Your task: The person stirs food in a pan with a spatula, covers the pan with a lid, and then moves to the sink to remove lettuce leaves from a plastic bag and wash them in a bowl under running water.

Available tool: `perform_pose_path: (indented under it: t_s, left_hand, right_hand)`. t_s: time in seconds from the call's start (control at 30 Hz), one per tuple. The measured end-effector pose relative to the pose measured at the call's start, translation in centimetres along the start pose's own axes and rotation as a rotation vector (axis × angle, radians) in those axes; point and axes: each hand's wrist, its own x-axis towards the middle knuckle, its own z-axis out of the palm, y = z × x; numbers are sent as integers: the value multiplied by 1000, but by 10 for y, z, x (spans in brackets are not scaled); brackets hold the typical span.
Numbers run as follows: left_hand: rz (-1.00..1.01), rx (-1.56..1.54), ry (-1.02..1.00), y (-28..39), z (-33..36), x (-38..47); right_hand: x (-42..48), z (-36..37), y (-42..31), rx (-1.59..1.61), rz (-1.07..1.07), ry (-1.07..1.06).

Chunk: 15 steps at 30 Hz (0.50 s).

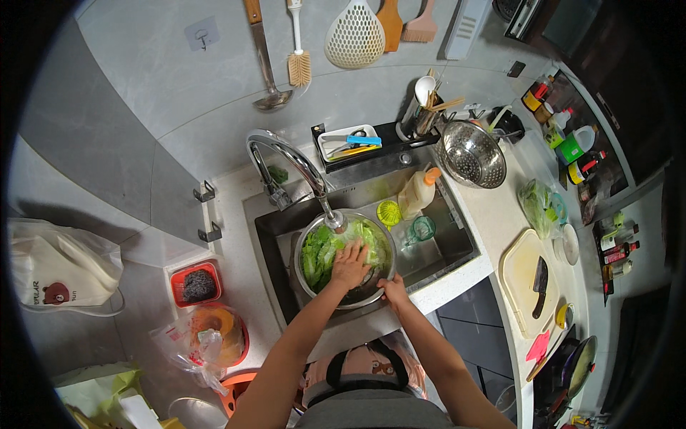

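Leafy green vegetables (319, 257) fill much of a round metal bowl (296, 264) standing in the sink (444, 241). My left hand (351, 265) lies palm down over the leaves, fingers somewhat spread, gripping nothing that I can see. With my right hand (394, 290) I hold the bowl's near right rim, fingers around the edge. The chrome faucet (289, 153) arches over the bowl, and its spout head (336, 220) is just above the leaves. Water appears to run from it onto them. The bottom of the bowl is mostly hidden.
Beside the bowl, the sink holds a yellow-green strainer (389, 213), a pump bottle (418, 194) and a green cup (423, 228). A steel colander (472, 154) sits right of the sink. Further right, a knife (539, 287) lies on a cutting board (519, 273). A red tray (175, 287) holds a scrubber.
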Motion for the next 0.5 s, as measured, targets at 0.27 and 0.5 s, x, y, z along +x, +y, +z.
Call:
perform_pose_path:
  t_s: [0.27, 0.5]
  left_hand:
    - [274, -161, 1, 3, 5, -13]
    - [-268, 23, 33, -17, -24, -35]
  right_hand:
    - [3, -3, 0, 63, 7, 75]
    - [7, -13, -1, 75, 12, 59]
